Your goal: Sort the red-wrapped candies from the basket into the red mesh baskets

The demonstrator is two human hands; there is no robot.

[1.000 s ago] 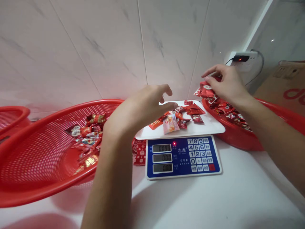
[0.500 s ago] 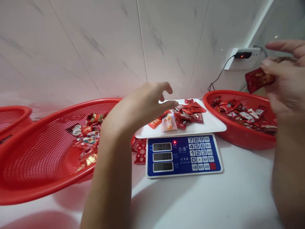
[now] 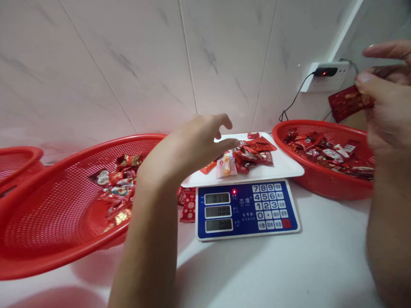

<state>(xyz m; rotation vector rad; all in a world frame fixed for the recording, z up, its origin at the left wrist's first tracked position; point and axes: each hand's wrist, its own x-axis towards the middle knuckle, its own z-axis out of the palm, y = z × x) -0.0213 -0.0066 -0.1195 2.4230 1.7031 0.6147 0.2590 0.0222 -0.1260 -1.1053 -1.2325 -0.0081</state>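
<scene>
My left hand (image 3: 189,147) hovers at the left side of the white weighing tray (image 3: 285,169), its thumb and fingers apart with nothing between them. On that tray lies a heap of red wrapped candies (image 3: 253,152), with one pale pink and yellow packet (image 3: 226,165) at its front. The tray tops a blue digital scale (image 3: 245,214), whose upper display seems to read 0.110. At the upper right, above a basket, my right hand (image 3: 390,90) pinches a dark red candy packet (image 3: 346,102); part of the packet is hidden by the fingers.
A large red basket (image 3: 48,256) with candies stands at left, another red basket (image 3: 324,190) with candies at right. A third basket (image 3: 24,154) shows at the far left. Red dotted packets (image 3: 187,205) lie beside the scale. A cable runs to the wall socket (image 3: 342,77).
My right hand has moved slightly up and right, still holding the packet. The upper display went from about 0.115 to 0.110. My left hand stays nearly in place; the view has shifted a little.
</scene>
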